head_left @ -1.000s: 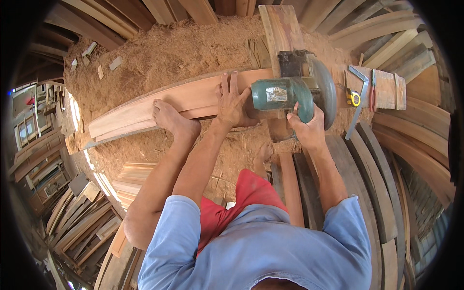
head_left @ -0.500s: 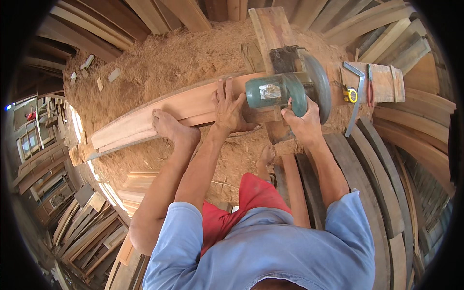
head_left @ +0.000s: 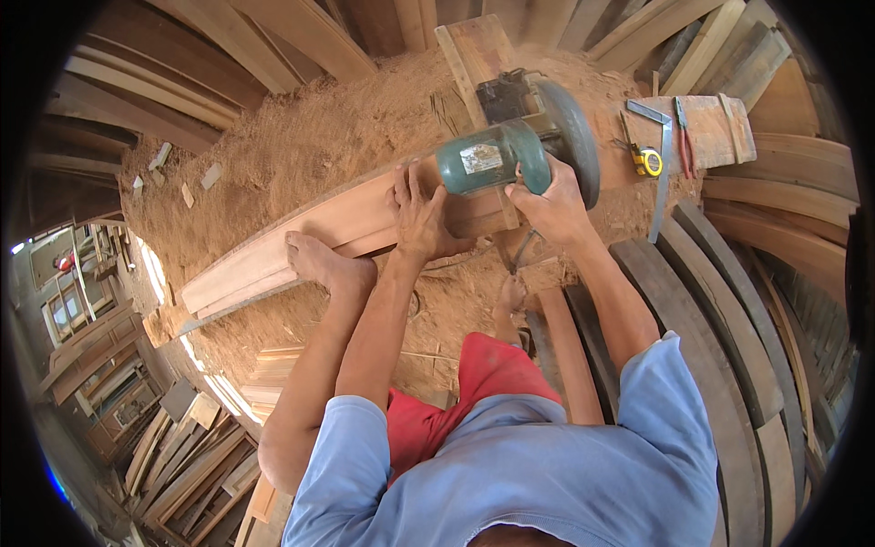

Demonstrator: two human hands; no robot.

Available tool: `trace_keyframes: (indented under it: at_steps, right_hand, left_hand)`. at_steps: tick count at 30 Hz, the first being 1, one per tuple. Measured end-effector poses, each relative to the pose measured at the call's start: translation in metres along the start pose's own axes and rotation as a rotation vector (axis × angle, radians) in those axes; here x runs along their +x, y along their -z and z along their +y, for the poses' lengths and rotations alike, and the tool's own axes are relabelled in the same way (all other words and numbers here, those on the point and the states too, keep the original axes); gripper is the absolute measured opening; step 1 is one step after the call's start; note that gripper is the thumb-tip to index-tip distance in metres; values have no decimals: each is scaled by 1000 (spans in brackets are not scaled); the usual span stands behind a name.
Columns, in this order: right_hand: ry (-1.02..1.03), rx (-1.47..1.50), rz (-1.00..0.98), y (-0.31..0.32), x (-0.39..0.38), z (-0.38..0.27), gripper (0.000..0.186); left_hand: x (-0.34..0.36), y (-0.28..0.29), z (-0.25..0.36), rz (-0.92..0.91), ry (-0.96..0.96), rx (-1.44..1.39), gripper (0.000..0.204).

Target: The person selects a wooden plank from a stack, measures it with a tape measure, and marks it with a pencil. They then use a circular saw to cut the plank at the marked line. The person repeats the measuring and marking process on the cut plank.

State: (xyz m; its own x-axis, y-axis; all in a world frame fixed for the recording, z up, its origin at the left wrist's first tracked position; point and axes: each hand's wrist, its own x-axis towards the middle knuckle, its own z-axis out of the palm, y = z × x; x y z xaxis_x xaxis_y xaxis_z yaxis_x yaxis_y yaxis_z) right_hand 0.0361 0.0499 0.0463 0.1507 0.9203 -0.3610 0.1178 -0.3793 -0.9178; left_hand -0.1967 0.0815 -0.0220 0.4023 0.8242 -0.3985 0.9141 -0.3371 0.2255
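Observation:
My right hand [head_left: 552,205] is closed round the rear handle of a green circular saw [head_left: 483,159]. The saw rests across the right part of a long reddish plank [head_left: 301,232], and its round dark blade guard [head_left: 572,137] faces right. Just left of the saw's motor, my left hand [head_left: 421,214] lies on the plank with fingers spread, thumb side close to the motor housing. Farther left, my bare foot [head_left: 319,260] presses on the same plank. The blade's contact with the wood is hidden by the saw body.
Right of the saw, a board carries a yellow tape measure [head_left: 648,162], red-handled pliers [head_left: 684,137] and a metal square [head_left: 663,164]. A short crosswise board [head_left: 478,55] lies beyond the saw. Sawdust [head_left: 319,137] covers the ground. Curved timbers [head_left: 697,356] are stacked at right.
The view has turned slightly, so the saw and tools appear farther left and higher. My hands and foot keep nearly the same places on the saw and plank.

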Motion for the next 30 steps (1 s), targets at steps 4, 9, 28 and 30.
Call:
trace_keyframes:
  at_steps: [4,9,28,30]
  right_hand:
    - [16,-56,-26,5,17,-5,39]
    - [122,10,24,0,41,6,35]
    - [167,-124,184,4,18,2,44]
    - [171,-101,201,18,-12,-2,43]
  left_hand:
    - [2,-4,-1,2,-29,31,120]
    - [1,-1,7,29,-38,46,117]
    - [0,2,5,5,-37,95,118]
    - [-1,3,7,-7,-29,59,115]
